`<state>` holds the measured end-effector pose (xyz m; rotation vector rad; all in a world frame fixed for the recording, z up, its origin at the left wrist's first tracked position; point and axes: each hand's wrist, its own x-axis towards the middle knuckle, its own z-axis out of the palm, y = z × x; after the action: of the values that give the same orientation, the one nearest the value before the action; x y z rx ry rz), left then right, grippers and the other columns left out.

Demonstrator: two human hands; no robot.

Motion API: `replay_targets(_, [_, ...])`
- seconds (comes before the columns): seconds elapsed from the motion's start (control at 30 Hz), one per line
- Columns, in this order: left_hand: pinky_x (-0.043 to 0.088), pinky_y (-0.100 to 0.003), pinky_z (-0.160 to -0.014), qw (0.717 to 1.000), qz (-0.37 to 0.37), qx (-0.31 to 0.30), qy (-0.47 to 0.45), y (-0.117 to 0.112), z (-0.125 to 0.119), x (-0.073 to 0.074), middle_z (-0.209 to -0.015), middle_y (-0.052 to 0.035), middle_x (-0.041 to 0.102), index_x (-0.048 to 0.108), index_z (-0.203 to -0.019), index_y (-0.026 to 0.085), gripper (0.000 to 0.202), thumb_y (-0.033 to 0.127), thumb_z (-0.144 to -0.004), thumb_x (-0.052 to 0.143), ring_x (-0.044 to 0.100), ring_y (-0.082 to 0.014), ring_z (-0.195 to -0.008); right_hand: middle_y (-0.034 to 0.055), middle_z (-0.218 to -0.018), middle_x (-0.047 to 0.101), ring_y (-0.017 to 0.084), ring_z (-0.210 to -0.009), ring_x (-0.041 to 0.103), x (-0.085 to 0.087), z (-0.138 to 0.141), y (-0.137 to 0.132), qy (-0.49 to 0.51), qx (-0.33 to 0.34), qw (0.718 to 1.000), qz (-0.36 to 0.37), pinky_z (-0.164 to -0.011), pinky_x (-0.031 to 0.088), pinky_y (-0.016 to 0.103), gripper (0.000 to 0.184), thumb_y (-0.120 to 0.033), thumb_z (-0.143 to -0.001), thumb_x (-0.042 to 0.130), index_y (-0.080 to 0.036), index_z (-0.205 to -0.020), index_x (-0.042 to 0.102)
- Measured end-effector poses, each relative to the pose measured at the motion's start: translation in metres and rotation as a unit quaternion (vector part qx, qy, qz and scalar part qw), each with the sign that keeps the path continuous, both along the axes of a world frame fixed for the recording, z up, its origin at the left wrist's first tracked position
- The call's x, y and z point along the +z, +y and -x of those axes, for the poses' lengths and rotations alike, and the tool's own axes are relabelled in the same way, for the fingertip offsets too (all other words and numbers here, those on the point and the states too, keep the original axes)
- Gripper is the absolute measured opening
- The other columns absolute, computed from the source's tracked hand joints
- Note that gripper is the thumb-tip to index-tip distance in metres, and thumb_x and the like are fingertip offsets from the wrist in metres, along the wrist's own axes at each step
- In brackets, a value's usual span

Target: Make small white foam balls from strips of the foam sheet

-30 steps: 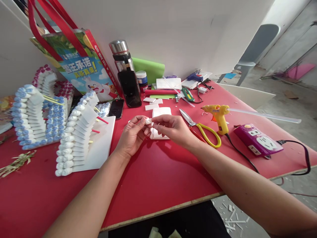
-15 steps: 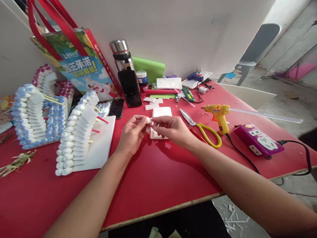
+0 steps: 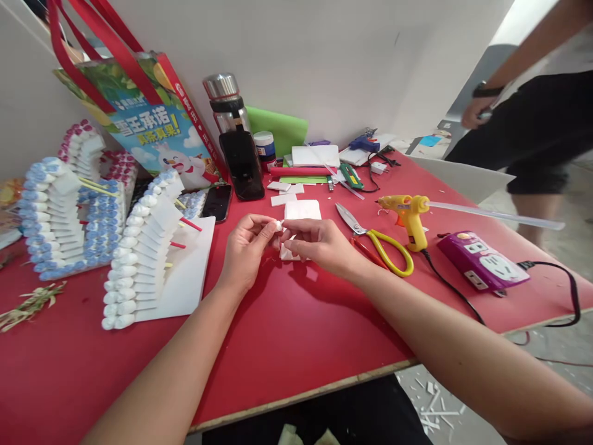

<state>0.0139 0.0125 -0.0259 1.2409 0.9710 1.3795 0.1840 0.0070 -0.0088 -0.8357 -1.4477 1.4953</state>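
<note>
My left hand (image 3: 244, 248) pinches a small rolled bud of white paper (image 3: 278, 226) between thumb and fingers. From the right, my right hand (image 3: 327, 244) meets it with its fingers closed at the bud's edge. Behind and beneath the hands lies a stack of white paper squares (image 3: 303, 209), partly covered by my right hand. To the left stands a curved white model (image 3: 155, 253) edged with rows of similar white buds. A pair of scissors (image 3: 380, 246) with red and yellow handles rests beside my right wrist.
A yellow glue gun (image 3: 410, 216) with a long glue stick and a purple power strip (image 3: 484, 259) are at right. A phone leans on a steel bottle (image 3: 223, 93) near a printed bag (image 3: 143, 117). Another person (image 3: 523, 123) is beyond the table's right side.
Another person has come into view at the upper right. My hands stay in nearly the same place, with the fingers shifted slightly around the white bud.
</note>
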Motion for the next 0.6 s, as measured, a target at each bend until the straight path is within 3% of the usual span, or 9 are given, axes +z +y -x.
replay_targets(0.2, [0.052, -0.026, -0.065, 1.0, 0.011, 0.011, -0.001, -0.0007, 0.0, 0.0012, -0.084, -0.003, 0.069, 0.066, -0.09, 0.018, 0.021, 0.032, -0.08, 0.078, 0.065, -0.0141, -0.07, 0.0064, -0.099, 0.068, 0.014, -0.073, 0.063, -0.0055, -0.0016, 0.0, -0.094, -0.013, 0.99, -0.106, -0.065, 0.05, 0.027, 0.02, -0.031, -0.085, 0.064, -0.016, -0.096, 0.072])
replay_targets(0.43, [0.052, -0.026, -0.066, 1.0, 0.014, 0.013, 0.002, -0.0006, 0.0006, 0.0007, -0.084, -0.0036, 0.07, 0.067, -0.09, 0.018, 0.021, 0.033, -0.08, 0.078, 0.065, -0.0143, -0.071, 0.0063, -0.1, 0.067, 0.014, -0.073, 0.064, -0.0025, -0.0019, -0.0019, -0.088, 0.001, 0.992, -0.095, -0.066, 0.051, 0.028, 0.022, -0.029, -0.086, 0.065, -0.016, -0.103, 0.07])
replay_targets(0.6, [0.052, -0.026, -0.066, 1.0, 0.014, 0.01, 0.001, -0.0007, 0.0006, 0.001, -0.083, -0.0032, 0.069, 0.067, -0.089, 0.018, 0.02, 0.031, -0.08, 0.078, 0.065, -0.0145, -0.072, 0.0064, -0.1, 0.067, 0.015, -0.075, 0.064, -0.0015, -0.0029, -0.0018, -0.098, 0.005, 0.99, -0.104, -0.068, 0.051, 0.028, 0.018, -0.027, -0.086, 0.064, -0.016, -0.098, 0.07])
